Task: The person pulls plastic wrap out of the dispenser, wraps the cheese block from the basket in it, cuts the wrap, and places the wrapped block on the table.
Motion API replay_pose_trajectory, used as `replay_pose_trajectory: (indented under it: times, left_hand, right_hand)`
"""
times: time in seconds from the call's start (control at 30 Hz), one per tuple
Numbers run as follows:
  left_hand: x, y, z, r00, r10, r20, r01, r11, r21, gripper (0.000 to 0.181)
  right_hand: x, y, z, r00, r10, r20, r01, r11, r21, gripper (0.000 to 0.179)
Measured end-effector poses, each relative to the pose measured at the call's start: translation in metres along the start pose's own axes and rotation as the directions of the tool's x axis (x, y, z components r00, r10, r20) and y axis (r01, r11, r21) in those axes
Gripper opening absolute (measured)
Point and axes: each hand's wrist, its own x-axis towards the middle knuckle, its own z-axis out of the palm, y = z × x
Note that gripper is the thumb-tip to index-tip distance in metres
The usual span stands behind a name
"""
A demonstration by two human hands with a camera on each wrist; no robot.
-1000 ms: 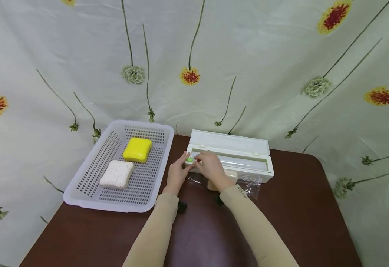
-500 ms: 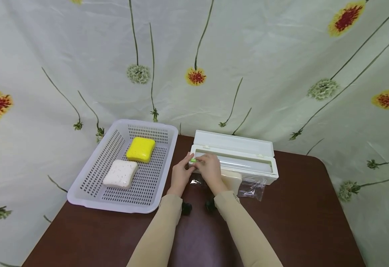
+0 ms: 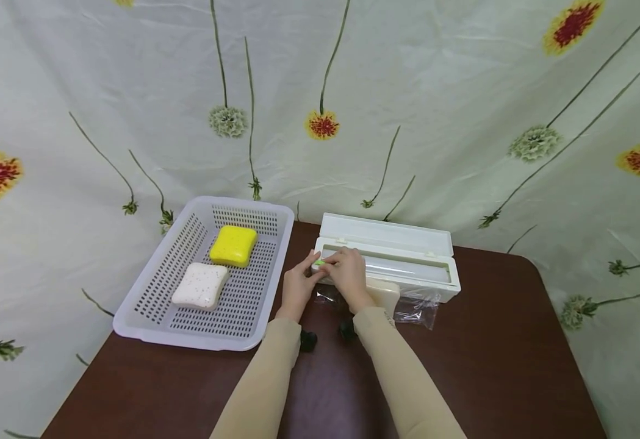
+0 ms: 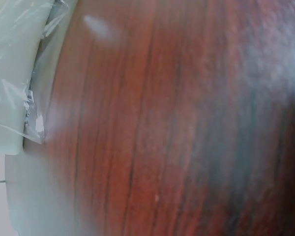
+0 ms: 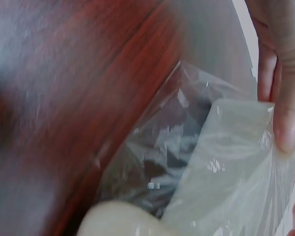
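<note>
In the head view, a white cling film dispenser (image 3: 396,288) has its lid raised and a film roll (image 3: 404,268) inside. A small green slide cutter (image 3: 320,262) sits at its left end. My left hand (image 3: 296,291) pinches around this cutter with thumb and index finger. Against it, my right hand (image 3: 349,279) also pinches at the cutter, its fingertips partly hidden. Clear film (image 3: 415,311) hangs from the dispenser's front. A cream, pillow-shaped block (image 3: 385,294) stands at the front, partly behind my right wrist. In the right wrist view, my thumb (image 5: 286,123) lies by the film-covered dispenser front.
A pale lilac perforated basket (image 3: 267,305) stands to the left on the dark red-brown table (image 3: 495,353). It holds a yellow block (image 3: 233,246) and a speckled white block (image 3: 201,285). A flowered curtain (image 3: 440,91) rises behind the table's back edge.
The right hand has shifted slightly closer to the left hand at the dispenser's left end, uncovering more of the cream block. The head view has shifted a little; the basket and its blocks stay put.
</note>
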Motion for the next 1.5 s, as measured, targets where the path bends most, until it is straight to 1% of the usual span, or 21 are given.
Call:
replay_pose_trajectory:
  times: [0.2,0.3,0.47,0.63,0.77,0.83,0.87,0.97,1.03,1.1,1.27,1.4,1.5]
  left_hand:
    - [-0.003,0.000,0.004,1.000,-0.002,0.002,0.002,1.000,-0.006,0.054]
    - [-0.005,0.000,0.007,1.000,0.013,-0.001,-0.013,1.000,-0.005,0.053]
    - [-0.006,0.000,0.013,0.998,0.057,-0.007,-0.057,0.998,0.003,0.053]
    - [-0.009,-0.001,0.016,0.999,0.052,-0.014,-0.051,0.998,0.027,0.053]
    - [-0.010,-0.002,0.018,0.999,0.051,-0.009,-0.050,0.998,0.037,0.053]
    - [-0.009,-0.002,0.017,0.999,0.051,-0.013,-0.050,0.998,0.041,0.053]
    - [-0.009,-0.002,0.015,0.998,0.056,-0.020,-0.055,0.997,0.046,0.053]
    - [-0.005,-0.003,0.009,0.997,0.053,-0.059,-0.051,0.997,0.051,0.052]
    - [-0.003,-0.005,0.005,0.995,0.054,-0.082,-0.051,0.998,0.047,0.052]
    - [-0.003,-0.007,0.002,0.995,0.047,-0.089,-0.043,0.998,0.043,0.053]
    - [-0.005,-0.013,-0.003,0.997,0.033,-0.070,-0.030,0.999,0.041,0.053]
    - [-0.007,-0.015,-0.003,0.997,0.014,-0.079,-0.012,1.000,0.018,0.053]
    - [-0.008,-0.015,-0.001,0.996,0.015,-0.086,-0.015,1.000,-0.002,0.052]
  right_hand:
    - [-0.001,0.007,-0.006,0.999,-0.038,0.038,0.039,0.999,-0.034,0.014]
    - [-0.003,0.010,-0.009,0.998,-0.045,0.042,0.046,0.999,-0.027,0.014]
    - [-0.003,0.016,-0.015,0.998,-0.057,0.039,0.058,0.998,-0.029,0.013]
    - [-0.004,0.018,-0.022,0.996,-0.073,0.057,0.075,0.996,-0.038,0.013]
    - [-0.006,0.024,-0.029,0.994,-0.069,0.087,0.072,0.997,-0.037,0.013]
    - [-0.006,0.031,-0.035,0.992,-0.050,0.115,0.055,0.997,-0.046,0.015]
    - [-0.006,0.036,-0.039,0.991,-0.029,0.133,0.035,0.998,-0.044,0.015]
    - [-0.005,0.051,-0.055,0.987,0.027,0.158,-0.024,0.999,-0.024,0.015]
    - [-0.006,0.061,-0.065,0.985,0.051,0.163,-0.051,0.999,-0.003,0.015]
    - [-0.008,0.071,-0.073,0.985,0.050,0.164,-0.052,0.999,0.009,0.016]
    - [-0.016,0.089,-0.082,0.987,0.042,0.158,-0.043,0.999,0.004,0.019]
    - [-0.022,0.097,-0.085,0.987,0.056,0.150,-0.061,0.998,0.028,0.019]
    - [-0.025,0.101,-0.086,0.990,0.037,0.139,-0.041,0.999,0.028,0.018]
